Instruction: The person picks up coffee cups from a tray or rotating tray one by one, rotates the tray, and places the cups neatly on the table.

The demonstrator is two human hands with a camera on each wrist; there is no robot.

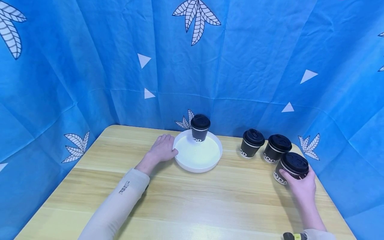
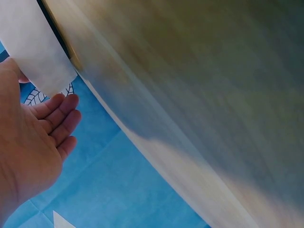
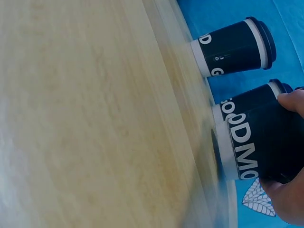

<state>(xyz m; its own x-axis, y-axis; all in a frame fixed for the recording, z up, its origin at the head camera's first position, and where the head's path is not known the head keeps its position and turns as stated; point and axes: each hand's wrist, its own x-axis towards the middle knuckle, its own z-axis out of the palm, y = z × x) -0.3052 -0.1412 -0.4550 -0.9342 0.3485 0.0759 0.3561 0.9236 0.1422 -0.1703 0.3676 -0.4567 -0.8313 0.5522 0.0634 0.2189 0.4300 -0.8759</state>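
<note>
My left hand (image 1: 163,148) holds the left rim of a round white tray (image 1: 198,169), its thumb near the rim. In the left wrist view, the fingers (image 2: 64,121) are bent at the tray's pale wall (image 2: 38,47). On the tray's back part stands a black paper coffee cup (image 1: 199,133) with a black lid. At the right, my right hand (image 1: 304,186) grips another lidded coffee cup (image 3: 259,137) from the side, thumb on one side and fingers partly hidden behind. Whether this cup's base touches the table cannot be told.
Two more lidded coffee cups, one nearer the tray (image 1: 250,146) and one beside the gripped cup (image 1: 274,151), stand along the back right of the wooden table (image 1: 192,200). A blue patterned curtain (image 1: 186,66) hangs close behind the table and at both sides.
</note>
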